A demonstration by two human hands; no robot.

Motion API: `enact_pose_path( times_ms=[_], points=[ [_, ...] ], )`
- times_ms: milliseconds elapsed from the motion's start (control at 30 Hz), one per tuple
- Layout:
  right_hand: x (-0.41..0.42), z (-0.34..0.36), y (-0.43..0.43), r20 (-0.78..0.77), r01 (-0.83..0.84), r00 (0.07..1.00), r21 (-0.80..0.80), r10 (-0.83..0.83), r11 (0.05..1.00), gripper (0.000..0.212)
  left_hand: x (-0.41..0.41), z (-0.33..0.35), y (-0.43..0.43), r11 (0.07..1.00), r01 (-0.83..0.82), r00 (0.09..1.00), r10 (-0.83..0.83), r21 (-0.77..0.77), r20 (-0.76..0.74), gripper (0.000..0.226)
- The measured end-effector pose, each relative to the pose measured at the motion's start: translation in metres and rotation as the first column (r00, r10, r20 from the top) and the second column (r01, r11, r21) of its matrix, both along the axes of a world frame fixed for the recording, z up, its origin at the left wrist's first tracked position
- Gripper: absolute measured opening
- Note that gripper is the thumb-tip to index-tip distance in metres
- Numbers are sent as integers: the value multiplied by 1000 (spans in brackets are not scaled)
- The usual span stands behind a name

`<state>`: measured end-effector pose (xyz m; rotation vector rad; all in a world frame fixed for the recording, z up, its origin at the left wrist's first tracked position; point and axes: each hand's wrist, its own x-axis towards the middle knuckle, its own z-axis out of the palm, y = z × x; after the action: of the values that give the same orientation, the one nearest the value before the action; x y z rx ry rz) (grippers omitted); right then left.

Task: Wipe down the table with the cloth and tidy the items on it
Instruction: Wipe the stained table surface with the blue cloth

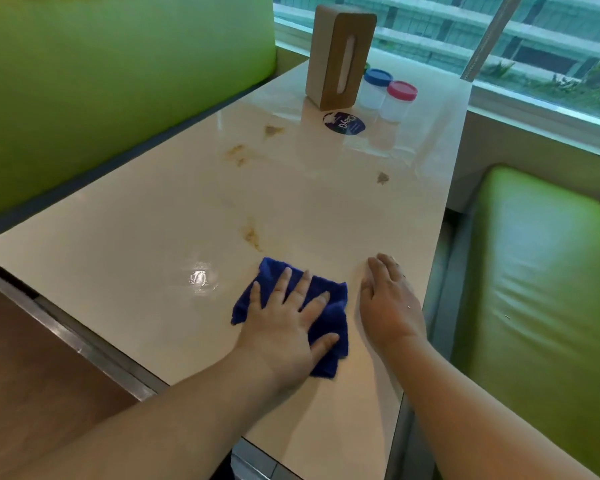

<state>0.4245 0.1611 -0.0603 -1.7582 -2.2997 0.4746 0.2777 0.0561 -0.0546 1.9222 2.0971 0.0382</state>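
Near the front of the table [136, 244], right of centre, the left hand [284, 327] is down flat on the blue cloth [330, 320], fingers [281, 282] spread wide and straight, palm pressing the fabric onto the pale glossy top. The cloth is bunched under that hand, with corners poking out at the far left and the near right.

Just beside it, on the right, the right hand [388, 303] lies flat on the bare tabletop close to the right edge, fingers straight and held together, holding nothing. Hand and cloth are close but apart.

Just beyond the cloth there's a brown smear [253, 235]. Further up, two more brown patches [238, 154] on the left side, and a small one [382, 177] towards the right.

At the far end stands a wooden tissue box [340, 57], upright, slot facing us. To its right are two clear jars, one with a blue lid [374, 88], and one with a red lid [397, 100] slightly nearer. A round dark sticker [343, 123] sits on the surface in front of the box.

Green padded seating flanks the table, a backrest [101, 81] on the left and a bench seat [534, 289] on the right, with a window [499, 29] behind.
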Motion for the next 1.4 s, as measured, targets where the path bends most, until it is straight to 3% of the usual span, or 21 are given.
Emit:
enact_pose_path(
  times_ms=[167, 333, 467, 567, 633, 733, 800, 967, 1133, 1300, 1400],
  points=[
    [-1, -1, -3, 13, -2, 1000, 45, 2, 999, 49, -29, -8, 5, 983, -169, 984, 173, 72, -46, 69],
    [0, -2, -1, 19, 3, 1000, 31, -4, 1000, 50, -20, -10, -8, 996, 57, 998, -57, 63, -6, 64],
    [-1, -3, -2, 22, -1, 1000, 51, 0, 999, 50, -43, -10, -2, 990, -92, 996, 94, 107, -11, 75],
    [-1, -4, -1, 18, 1, 1000, 56, -2, 998, 49, -30, -9, -15, 992, 81, 997, -81, 93, -4, 69],
    [0, -5, -1, 18, 2, 1000, 57, -3, 998, 49, -37, -12, -20, 989, 105, 994, -108, 108, 23, 65],
    [-1, -5, 0, 30, 0, 1000, 66, -2, 998, 49, -69, -13, -8, 974, -164, 985, 169, 155, -19, 67],
    [-1, -7, 0, 33, 7, 999, 77, -9, 997, 49, -74, -12, 2, 957, -277, 956, 284, 89, -70, 60],
    [-1, -7, -1, 28, 15, 999, 71, -17, 997, 50, -64, -10, -6, 998, -35, 997, 39, 59, -64, 71],
    [-2, -7, -1, 34, 8, 999, 80, -11, 997, 49, -94, -5, 24, 970, -242, 967, 240, -19, -80, 63],
    [-1, -5, -1, 45, 0, 999, 73, -3, 997, 49, -83, -7, 10, 998, 30, 995, -34, -50, -90, 71],
    [-2, -4, 0, 38, 3, 999, 71, -6, 997, 49, -102, -6, 17, 997, -66, 995, 62, -46, -75, 72]
  ],
)
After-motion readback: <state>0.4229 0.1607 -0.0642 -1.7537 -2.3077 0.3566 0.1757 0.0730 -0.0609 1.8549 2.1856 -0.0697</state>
